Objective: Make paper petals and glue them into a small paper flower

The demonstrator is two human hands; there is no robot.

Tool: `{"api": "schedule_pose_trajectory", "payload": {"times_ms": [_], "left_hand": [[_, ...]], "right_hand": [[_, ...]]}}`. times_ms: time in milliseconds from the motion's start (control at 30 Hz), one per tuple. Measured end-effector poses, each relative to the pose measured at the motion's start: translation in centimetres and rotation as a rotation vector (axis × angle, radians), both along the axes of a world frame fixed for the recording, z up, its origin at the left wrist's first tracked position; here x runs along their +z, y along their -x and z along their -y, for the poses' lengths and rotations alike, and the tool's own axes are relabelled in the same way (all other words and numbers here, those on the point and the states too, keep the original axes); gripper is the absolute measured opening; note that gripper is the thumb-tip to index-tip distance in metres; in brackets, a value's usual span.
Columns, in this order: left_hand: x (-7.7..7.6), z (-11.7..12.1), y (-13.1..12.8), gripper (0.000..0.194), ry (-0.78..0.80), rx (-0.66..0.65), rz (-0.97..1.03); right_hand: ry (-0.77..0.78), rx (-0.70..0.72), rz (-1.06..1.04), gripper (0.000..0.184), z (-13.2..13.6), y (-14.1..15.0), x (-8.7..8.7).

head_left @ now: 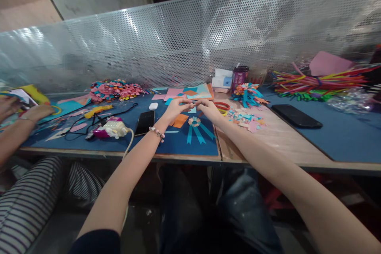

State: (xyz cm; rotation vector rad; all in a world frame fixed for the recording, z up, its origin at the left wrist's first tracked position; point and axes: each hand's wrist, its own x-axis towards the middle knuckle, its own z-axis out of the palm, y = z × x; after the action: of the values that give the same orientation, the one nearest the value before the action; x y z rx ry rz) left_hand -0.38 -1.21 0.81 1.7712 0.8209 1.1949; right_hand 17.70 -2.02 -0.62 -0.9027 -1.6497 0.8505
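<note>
The left hand [175,110] and right hand [208,110] nearly met, both partly curled, their hold unclear. Below lay a peach-and-blue, ribbon-tailed paper rosette [194,122].

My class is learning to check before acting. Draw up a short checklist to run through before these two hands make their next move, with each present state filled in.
1. Both hands in view: ok. The left hand and right hand meet near the fingertips.
2. Grip on anything between the fingertips: cannot tell, too small and partly hidden.
3. Paper rosette uncovered: ok. It lies on the blue mat, tails toward the near edge.
4. Mat free of loose pieces: not ok. Orange paper and a pale strip lie there.
5. Co-worker's hand out of the way: ok, far to the left.
</note>
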Motion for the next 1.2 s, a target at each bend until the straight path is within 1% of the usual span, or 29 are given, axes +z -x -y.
{"api": "schedule_pose_trajectory", "payload": {"times_ms": [100, 233, 400, 500, 600, 733, 900, 1100, 1167, 1200], "left_hand": [[-0.01, 0.02, 0.03, 0.032, -0.024, 0.012, -0.032], [0.05, 0.26, -0.02, 0.030, -0.032, 0.014, -0.061], [0.33, 0.65, -0.10, 0.032, 0.016, -0.014, -0.067], [0.31, 0.55, -0.03, 0.032, 0.011, -0.053, -0.110], [0.04, 0.13, 0.12, 0.032, -0.016, -0.046, -0.131], [-0.27, -0.28, 0.24, 0.032, 0.004, -0.032, -0.089], [-0.05, 0.03, 0.23, 0.027, 0.010, -0.078, -0.025], [0.26, 0.21, 0.19, 0.025, 0.073, -0.072, 0.028], [0.31, 0.19, 0.18, 0.025, 0.086, -0.065, 0.041], [0.32, 0.18, 0.18, 0.025, 0.087, -0.062, 0.041]], "right_hand": [[0.059, 0.044, -0.046, 0.017, 0.28, 0.00, 0.23], [0.104, 0.065, -0.071, 0.016, 0.33, 0.11, 0.26], [0.149, 0.075, -0.165, 0.017, 0.43, 0.07, 0.37], [0.122, 0.097, -0.161, 0.017, 0.62, 0.01, 0.55], [0.098, 0.108, -0.143, 0.019, 0.64, 0.03, 0.60], [0.082, 0.113, -0.145, 0.021, 0.42, 0.18, 0.42], [0.078, 0.096, -0.175, 0.023, 0.28, 0.41, 0.13], [0.051, 0.084, -0.097, 0.029, 0.33, 0.40, 0.08], [0.011, 0.060, -0.066, 0.031, 0.27, 0.42, 0.02], [-0.036, 0.038, -0.040, 0.031, 0.22, 0.45, -0.03]]}}
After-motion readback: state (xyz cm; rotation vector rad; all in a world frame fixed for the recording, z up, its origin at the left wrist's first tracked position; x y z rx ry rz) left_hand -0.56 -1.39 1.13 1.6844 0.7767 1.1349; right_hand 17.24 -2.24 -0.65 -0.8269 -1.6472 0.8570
